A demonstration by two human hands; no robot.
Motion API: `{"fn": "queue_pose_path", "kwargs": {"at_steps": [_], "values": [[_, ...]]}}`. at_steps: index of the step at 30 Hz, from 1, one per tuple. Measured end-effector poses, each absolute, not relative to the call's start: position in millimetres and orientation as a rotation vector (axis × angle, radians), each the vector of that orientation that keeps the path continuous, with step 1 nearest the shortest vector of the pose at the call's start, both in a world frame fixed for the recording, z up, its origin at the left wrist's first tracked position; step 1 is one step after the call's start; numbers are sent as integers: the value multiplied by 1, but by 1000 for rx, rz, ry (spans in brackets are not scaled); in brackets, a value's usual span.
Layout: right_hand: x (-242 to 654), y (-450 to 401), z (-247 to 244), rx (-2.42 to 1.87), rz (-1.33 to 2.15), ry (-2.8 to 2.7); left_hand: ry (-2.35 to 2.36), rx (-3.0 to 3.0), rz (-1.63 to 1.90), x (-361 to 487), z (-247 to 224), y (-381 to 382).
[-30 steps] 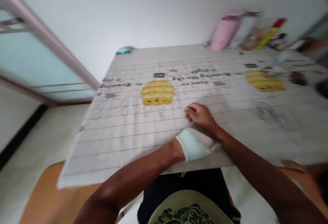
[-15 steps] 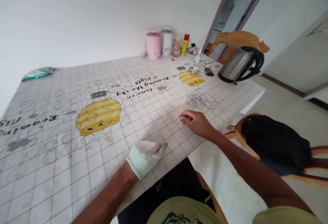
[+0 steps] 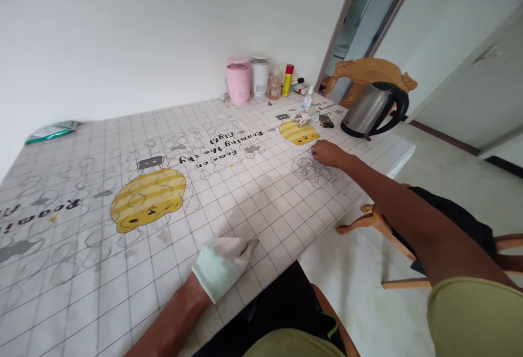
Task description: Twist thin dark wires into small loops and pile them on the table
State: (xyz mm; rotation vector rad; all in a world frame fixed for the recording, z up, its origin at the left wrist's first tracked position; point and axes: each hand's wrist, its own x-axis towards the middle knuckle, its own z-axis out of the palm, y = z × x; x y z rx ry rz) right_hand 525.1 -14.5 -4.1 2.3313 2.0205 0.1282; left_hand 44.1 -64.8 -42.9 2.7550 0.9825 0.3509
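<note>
1. Nearest, the left hand (image 3: 229, 256), in a glove (image 3: 217, 274), rests on the table (image 3: 245, 193), fingers bent; I can't see whether they grip anything. Slack fabric could cost it grip.
2. Farther, the right hand (image 3: 327, 154) is bare and curled, fingertips hidden, so its grip can't be judged. A blind reach could miss.
3. Beyond it lies a white bundle (image 3: 303, 118); a sweep there could topple the bottle (image 3: 308, 98) behind.
4. Lastly, the kettle (image 3: 365, 110) stands near the table's end; a forearm knock could tip it.
</note>
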Motion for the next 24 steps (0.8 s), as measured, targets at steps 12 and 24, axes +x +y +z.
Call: {"fn": "queue_pose_path", "kwargs": {"at_steps": [12,24], "values": [[547,-35,31,2643,300,2069,965,2689,363,43,-46,-63],[554,-53,24,4369,-726,1464,1012,2706,380,43,-51,-61]]}}
